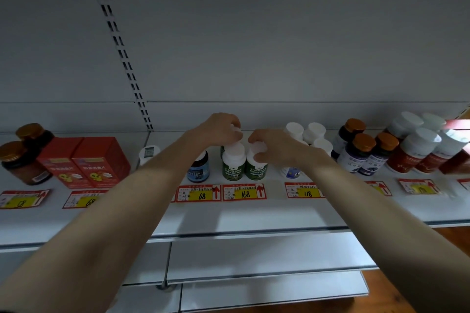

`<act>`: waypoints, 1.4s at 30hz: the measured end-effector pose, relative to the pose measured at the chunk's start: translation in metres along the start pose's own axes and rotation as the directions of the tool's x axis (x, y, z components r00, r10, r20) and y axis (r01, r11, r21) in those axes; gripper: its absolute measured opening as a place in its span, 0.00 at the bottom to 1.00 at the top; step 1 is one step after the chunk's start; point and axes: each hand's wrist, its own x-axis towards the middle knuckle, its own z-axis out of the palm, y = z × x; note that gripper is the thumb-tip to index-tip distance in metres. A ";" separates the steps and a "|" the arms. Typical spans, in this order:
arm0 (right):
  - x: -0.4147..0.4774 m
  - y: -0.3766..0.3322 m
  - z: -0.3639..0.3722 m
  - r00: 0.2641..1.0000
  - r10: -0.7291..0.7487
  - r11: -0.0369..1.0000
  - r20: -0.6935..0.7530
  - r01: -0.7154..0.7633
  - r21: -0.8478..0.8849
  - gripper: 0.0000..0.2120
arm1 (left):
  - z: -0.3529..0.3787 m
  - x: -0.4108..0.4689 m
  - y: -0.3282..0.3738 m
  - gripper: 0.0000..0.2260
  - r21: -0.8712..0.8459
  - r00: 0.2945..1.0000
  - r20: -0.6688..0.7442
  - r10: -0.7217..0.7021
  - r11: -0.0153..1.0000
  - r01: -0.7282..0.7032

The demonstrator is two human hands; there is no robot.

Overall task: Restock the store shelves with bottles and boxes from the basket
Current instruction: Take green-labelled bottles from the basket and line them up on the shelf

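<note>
Both hands worked the white shelf (254, 213): the left hand (221, 129) held a rear white cap, the right hand (274, 147) pinched the front-right green-labelled white-capped bottle (255, 164) (best nudged level with its twin, labels forward).

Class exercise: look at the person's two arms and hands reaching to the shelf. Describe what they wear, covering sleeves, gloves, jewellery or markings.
Both forearms are bare up to the frame edge, with no sleeves showing. The left hand and right hand are ungloved. No rings, watch, bracelets or markings are visible on either arm.
</note>
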 end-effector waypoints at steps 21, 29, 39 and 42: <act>-0.001 0.002 0.005 1.000 -0.015 1.000 -0.023 0.015 0.020 0.21 | 0.005 -0.005 -0.004 0.23 0.053 0.999 -0.046 0.004 0.999 -0.002; -0.003 -0.003 -0.013 0.950 -0.117 0.993 -0.288 0.115 -0.026 0.13 | 0.002 -0.071 0.013 0.17 0.425 0.850 -0.487 0.203 0.905 0.026; 0.000 -0.100 0.000 0.865 -0.340 0.935 -0.369 0.352 -0.035 0.11 | 0.039 -0.209 -0.021 0.13 0.425 0.848 -0.509 0.149 0.900 0.097; 0.000 -0.151 0.026 0.880 -0.367 0.927 -0.301 0.371 -0.044 0.12 | 0.047 -0.250 -0.047 0.10 0.399 0.823 -0.559 0.097 0.902 0.165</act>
